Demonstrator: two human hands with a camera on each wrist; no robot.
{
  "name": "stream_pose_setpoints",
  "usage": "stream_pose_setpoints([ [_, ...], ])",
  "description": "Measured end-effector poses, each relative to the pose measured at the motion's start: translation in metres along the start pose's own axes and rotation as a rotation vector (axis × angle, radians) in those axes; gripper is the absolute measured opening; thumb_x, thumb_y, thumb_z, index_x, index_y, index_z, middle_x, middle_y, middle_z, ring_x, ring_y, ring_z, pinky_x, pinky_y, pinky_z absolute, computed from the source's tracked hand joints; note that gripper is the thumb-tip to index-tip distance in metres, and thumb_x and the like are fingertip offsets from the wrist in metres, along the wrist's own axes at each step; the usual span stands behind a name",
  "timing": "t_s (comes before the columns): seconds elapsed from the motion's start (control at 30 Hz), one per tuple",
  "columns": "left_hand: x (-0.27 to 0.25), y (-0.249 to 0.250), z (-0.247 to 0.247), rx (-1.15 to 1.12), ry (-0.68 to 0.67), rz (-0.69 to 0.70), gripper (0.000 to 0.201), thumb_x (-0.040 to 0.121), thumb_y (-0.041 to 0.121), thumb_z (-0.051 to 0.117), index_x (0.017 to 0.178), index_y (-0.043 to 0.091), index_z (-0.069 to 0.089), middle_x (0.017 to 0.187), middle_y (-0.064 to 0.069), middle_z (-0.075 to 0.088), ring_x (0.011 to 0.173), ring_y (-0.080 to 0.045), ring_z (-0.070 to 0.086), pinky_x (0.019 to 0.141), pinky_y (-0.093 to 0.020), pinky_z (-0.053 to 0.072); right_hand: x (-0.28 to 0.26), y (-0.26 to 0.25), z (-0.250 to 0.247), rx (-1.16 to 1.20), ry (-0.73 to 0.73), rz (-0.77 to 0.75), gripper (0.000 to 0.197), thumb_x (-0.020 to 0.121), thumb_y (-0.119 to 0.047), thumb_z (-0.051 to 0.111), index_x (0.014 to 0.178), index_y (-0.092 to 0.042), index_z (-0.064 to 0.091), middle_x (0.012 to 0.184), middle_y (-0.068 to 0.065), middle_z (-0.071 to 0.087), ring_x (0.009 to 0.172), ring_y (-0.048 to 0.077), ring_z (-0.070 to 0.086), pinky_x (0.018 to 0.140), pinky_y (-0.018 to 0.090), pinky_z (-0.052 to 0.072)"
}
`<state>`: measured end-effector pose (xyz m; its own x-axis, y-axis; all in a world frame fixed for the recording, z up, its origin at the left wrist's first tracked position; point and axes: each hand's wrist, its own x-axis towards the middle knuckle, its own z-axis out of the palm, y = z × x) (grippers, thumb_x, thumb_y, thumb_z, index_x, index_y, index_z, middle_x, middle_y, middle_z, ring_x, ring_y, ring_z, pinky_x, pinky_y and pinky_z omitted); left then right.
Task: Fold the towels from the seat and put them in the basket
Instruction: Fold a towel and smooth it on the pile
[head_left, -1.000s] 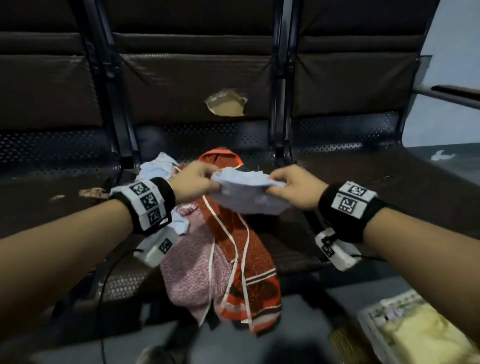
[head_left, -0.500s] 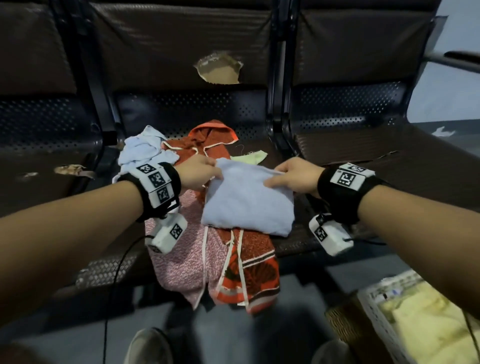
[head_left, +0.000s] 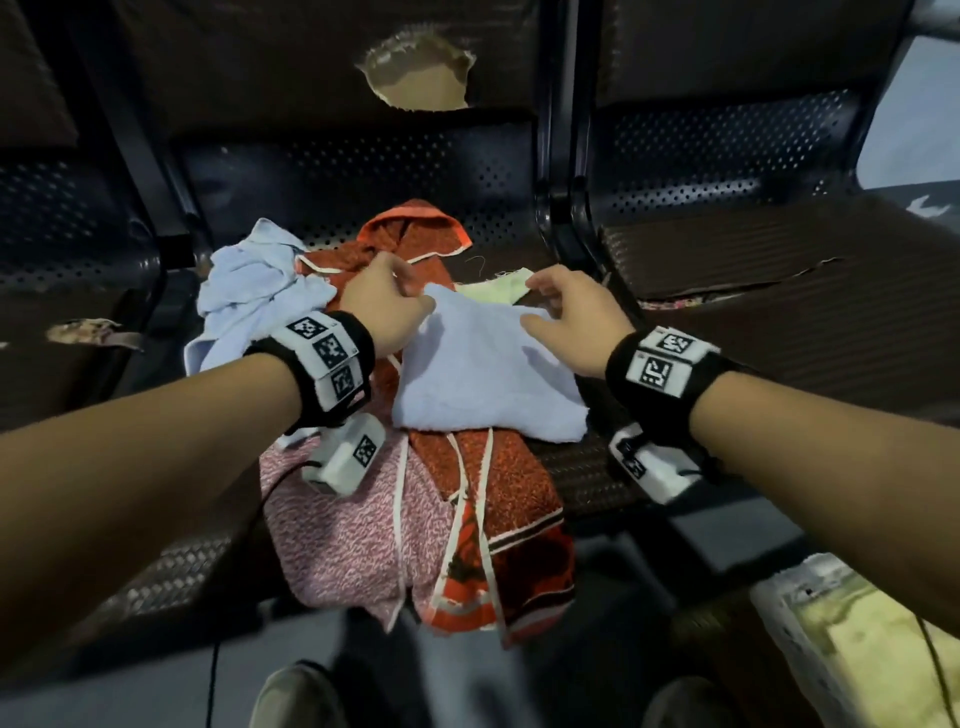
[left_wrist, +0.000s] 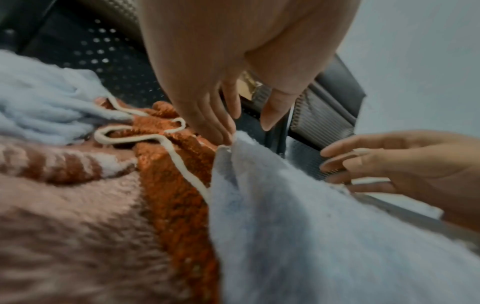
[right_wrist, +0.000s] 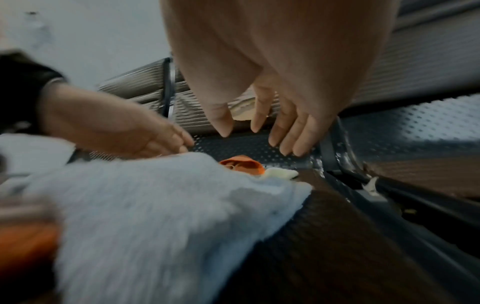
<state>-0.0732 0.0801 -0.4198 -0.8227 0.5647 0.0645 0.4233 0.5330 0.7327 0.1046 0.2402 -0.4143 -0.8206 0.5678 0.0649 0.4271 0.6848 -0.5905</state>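
Head view: we see the pale blue towel spread on the seat, over the orange towel. Left hand and right hand hover at its far corners, fingers loose, gripping nothing. Basket sits lower right.

Left wrist view: fingertips touch the towel's corner.

Right wrist view: fingers spread above the towel's far edge, apart from it.

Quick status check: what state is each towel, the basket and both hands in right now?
Light blue towel: spread flat on the pile, unheld.
Crumpled blue towel: bunched up, unfolded.
Orange towel: unfolded, draped over the seat edge.
Pink towel: unfolded, draped.
Basket: on the floor, holding yellow cloth.
Left hand: open, fingertips at the light blue towel's corner.
Right hand: open, above it.
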Motion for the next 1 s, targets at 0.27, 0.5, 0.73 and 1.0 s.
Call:
stream_pose_setpoints([
  [0.27,-0.073,-0.009,-0.022,0.275,-0.646,0.306,0.075,0.071,0.030,0.075,0.141,0.022,0.051,0.142,0.001,0.053,0.126,-0.017,0.052,0.105,-0.030,0.041,-0.069,0.026,0.011,-0.235,-0.370,-0.325,0.074,0.080,-0.054,0.065,0.144,-0.023,0.046,0.140,0.000,0.057,0.124,0.017,0.053,0.100,0.028,0.040],
  [0.5,-0.077,-0.010,-0.011,0.589,-0.481,0.487,0.049,0.084,0.015,0.063,0.132,0.020,0.054,0.128,-0.009,0.062,0.119,-0.030,0.057,0.098,-0.040,0.048,-0.059,0.019,0.009,-0.291,-0.295,-0.191,0.022,0.097,-0.021,0.050,0.111,-0.015,0.065,0.111,0.011,0.070,0.107,0.034,0.062,0.090,0.038,0.049],
  [0.73,-0.061,0.006,-0.027,0.195,-0.326,0.338,0.024,0.073,0.043,0.049,0.073,0.021,0.055,0.072,-0.002,0.059,0.071,-0.023,0.056,0.063,-0.034,0.043,-0.056,0.023,-0.021,0.110,-0.177,-0.021,0.025,0.097,-0.016,0.052,0.091,0.006,0.062,0.092,0.024,0.067,0.083,0.031,0.061,0.080,0.045,0.048],
  [1.0,-0.042,-0.006,-0.002,0.094,-0.129,0.107,0.025,0.094,0.039,0.061,0.091,0.014,0.065,0.075,0.001,0.059,0.073,-0.019,0.053,0.063,-0.030,0.034,-0.045,0.030,-0.014,0.099,0.033,0.112,0.021,0.092,-0.032,0.062,0.109,-0.019,0.066,0.101,-0.001,0.070,0.096,0.017,0.064,0.085,0.032,0.049],
])
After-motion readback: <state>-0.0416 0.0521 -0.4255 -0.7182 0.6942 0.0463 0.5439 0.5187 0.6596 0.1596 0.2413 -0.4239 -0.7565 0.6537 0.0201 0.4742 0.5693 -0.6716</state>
